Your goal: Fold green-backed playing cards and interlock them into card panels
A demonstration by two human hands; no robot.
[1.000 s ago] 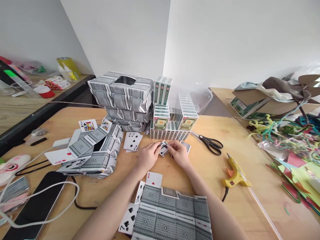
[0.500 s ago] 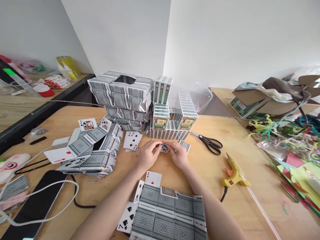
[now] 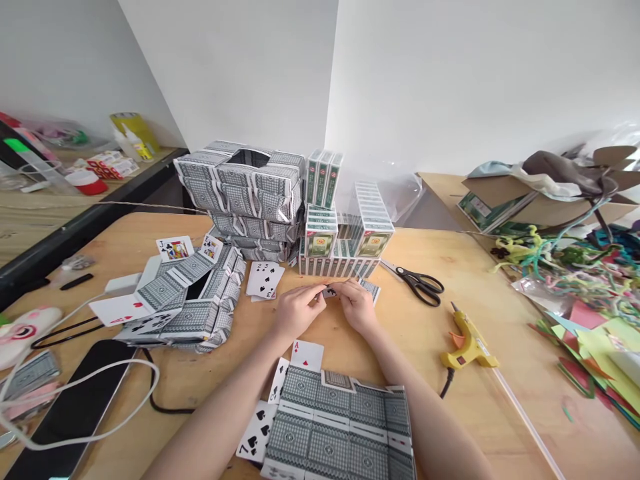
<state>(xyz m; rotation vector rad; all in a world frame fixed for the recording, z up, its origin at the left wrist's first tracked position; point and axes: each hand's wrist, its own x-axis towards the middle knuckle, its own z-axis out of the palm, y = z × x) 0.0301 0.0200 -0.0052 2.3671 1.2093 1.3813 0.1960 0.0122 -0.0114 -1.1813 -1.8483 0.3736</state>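
My left hand (image 3: 296,311) and my right hand (image 3: 358,306) meet over the wooden table (image 3: 450,267), fingers pinched on a folded playing card (image 3: 329,292) held between them. Just beyond lies a small pile of cards (image 3: 371,289) and a fan of spade cards (image 3: 265,279). Close to me lies a flat panel of joined face-down cards (image 3: 340,433), with an ace (image 3: 307,354) and a seven of spades (image 3: 255,441) at its edge.
Card-built boxes (image 3: 245,197) and stacked green card packs (image 3: 345,230) stand at the back. A collapsed card box (image 3: 190,303) lies left, with a phone (image 3: 70,413) and white cable. Scissors (image 3: 417,283), a yellow glue gun (image 3: 467,347) and craft scraps (image 3: 590,300) lie right.
Both hands have drawn closer together over the card, which now shows less between the fingers. The view has shifted slightly.
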